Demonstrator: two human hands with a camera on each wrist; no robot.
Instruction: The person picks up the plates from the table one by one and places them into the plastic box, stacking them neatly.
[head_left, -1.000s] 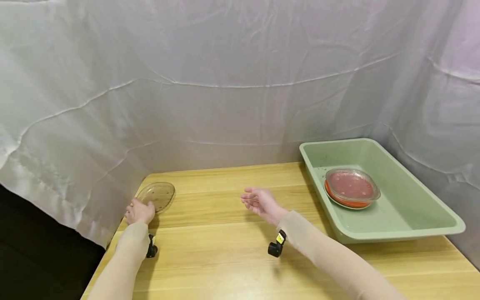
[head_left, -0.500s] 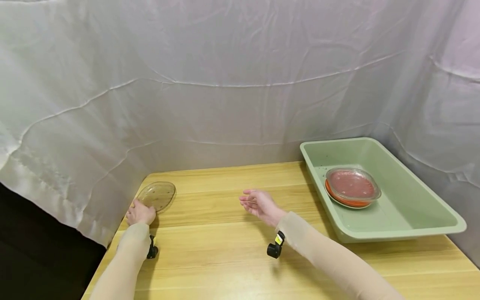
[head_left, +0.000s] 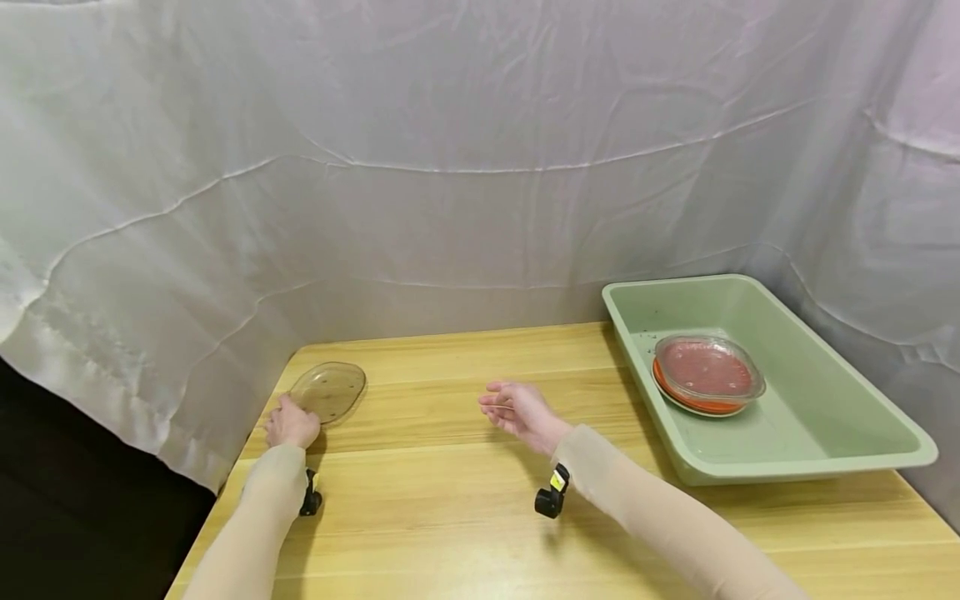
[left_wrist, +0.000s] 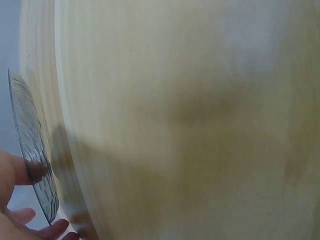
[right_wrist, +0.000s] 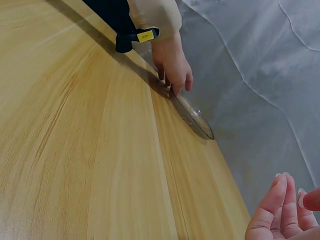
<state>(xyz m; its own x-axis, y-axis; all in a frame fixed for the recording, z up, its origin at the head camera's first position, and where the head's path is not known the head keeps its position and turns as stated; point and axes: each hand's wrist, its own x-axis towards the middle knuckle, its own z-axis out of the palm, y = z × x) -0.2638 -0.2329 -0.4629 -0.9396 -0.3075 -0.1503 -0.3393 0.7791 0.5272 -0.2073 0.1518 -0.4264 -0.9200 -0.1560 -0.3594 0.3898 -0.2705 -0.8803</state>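
Observation:
At the far left of the table, my left hand [head_left: 292, 423] grips the near edge of a clear, brownish glass plate [head_left: 336, 387] with rounded corners. The left wrist view shows the rippled plate [left_wrist: 30, 130] edge-on, thumb on one face and fingers curling under the rim. In the right wrist view the same plate [right_wrist: 192, 117] tilts, close over the wood by the table's edge. My right hand [head_left: 525, 414] hovers over the middle of the table, fingers loosely curled, holding nothing.
A pale green tub [head_left: 825, 429] stands on the right of the wooden table [head_left: 450, 517]. Inside it, a clear glass plate [head_left: 708, 367] is stacked on an orange one [head_left: 712, 407], with a pale rim beneath. Grey curtains [head_left: 465, 233] enclose the back and sides.
My left hand and the glass plate have shifted slightly to the right. My right hand has stayed almost in place, and the stack in the tub is unchanged.

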